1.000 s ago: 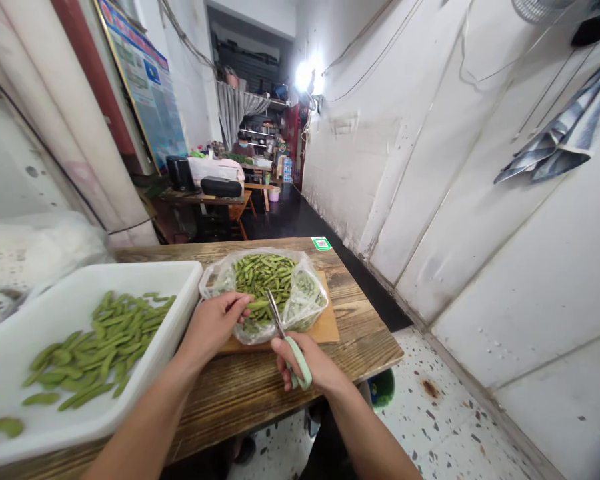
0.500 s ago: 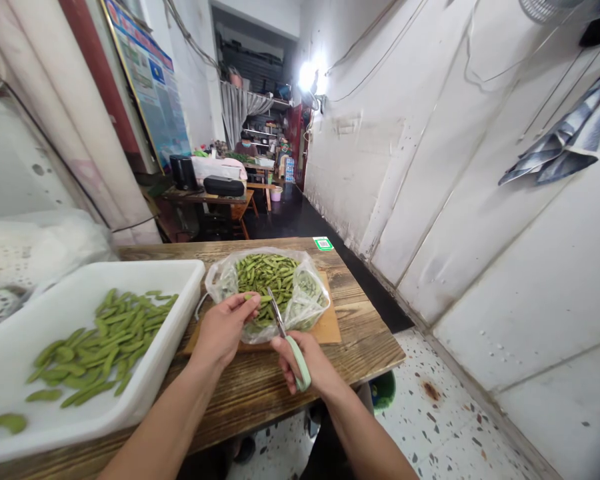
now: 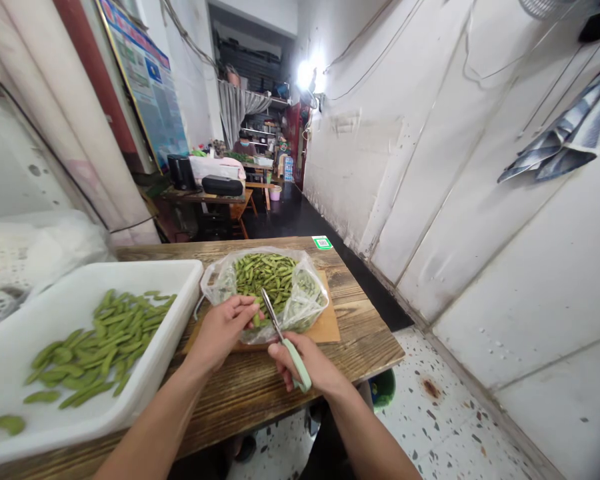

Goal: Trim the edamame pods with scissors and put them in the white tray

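Between its fingertips, my left hand (image 3: 226,328) pinches a green edamame pod (image 3: 257,313) above the front of the bag. My right hand (image 3: 303,363) is closed around scissors (image 3: 291,353) with pale green handles. Their blades point up and away, just right of the pod and apart from it. Below both lies an open clear plastic bag (image 3: 310,305) heaped with edamame pods (image 3: 265,272). To the left, a white tray (image 3: 187,270) holds a loose pile of pods (image 3: 100,347), with a single one near its front left corner.
The bag rests on a brown board (image 3: 330,323) on the wooden table (image 3: 370,333). A green bin (image 3: 383,388) stands on the floor below the table's right edge. White plastic bags (image 3: 55,247) lie behind the tray. Farther back, a person (image 3: 245,143) sits at another table.
The pod in my left hand has turned from pointing right toward the blades to hanging downward. The scissors have shifted slightly left, and their blades now look closer together.
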Tool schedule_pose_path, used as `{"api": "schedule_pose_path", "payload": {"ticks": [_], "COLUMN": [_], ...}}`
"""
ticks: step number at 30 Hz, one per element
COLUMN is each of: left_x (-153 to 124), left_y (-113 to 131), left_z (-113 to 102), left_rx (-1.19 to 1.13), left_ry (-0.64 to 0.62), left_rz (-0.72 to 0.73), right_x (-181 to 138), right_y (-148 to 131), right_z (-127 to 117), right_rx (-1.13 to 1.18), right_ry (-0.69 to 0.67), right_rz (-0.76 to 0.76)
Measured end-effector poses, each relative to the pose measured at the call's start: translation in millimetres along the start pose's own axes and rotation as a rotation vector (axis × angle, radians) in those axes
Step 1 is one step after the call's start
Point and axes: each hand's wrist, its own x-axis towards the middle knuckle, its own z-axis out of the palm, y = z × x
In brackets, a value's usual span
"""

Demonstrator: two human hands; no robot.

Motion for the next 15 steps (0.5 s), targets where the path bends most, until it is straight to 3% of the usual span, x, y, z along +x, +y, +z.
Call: {"api": "schedule_pose_path", "payload": {"ticks": [15], "left_x": [-2.8], "left_y": [-7.3], "left_z": [-6.8], "left_rx": [0.157], "left_ry": [-0.068], "left_rz": [0.018], "right_x": [-6.7], "right_y": [-14.5], "right_z": [-5.9], "right_rx": [-0.084], "right_ry": [-0.047], "right_rz": [-0.023]}}
